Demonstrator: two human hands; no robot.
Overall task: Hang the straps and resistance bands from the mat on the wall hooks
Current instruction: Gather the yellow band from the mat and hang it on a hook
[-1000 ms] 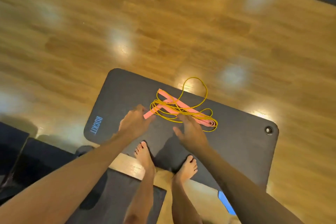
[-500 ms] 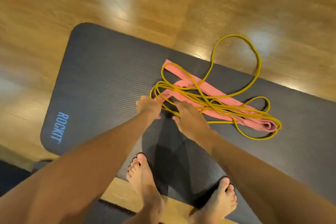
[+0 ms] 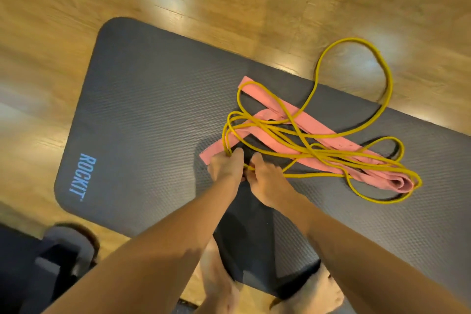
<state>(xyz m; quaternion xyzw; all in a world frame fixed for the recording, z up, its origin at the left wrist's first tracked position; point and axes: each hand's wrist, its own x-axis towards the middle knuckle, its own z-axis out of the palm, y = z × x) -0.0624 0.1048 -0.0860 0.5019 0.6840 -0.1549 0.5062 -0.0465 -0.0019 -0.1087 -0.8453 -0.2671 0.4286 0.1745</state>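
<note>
Both at near edge of tangle: left hand [image 3: 224, 168] pinches thin yellow rubber band [image 3: 316, 153] loops; right hand [image 3: 267, 181] grasps strands beside, gathering over flat pink fabric strap [image 3: 316, 127].

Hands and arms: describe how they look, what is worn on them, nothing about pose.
Both arms are bare as far as the view shows, with no sleeves. The left hand and right hand wear no gloves; no rings, watch or wristbands are visible. The picture is slightly blurred, so finer marks cannot be told.
</note>
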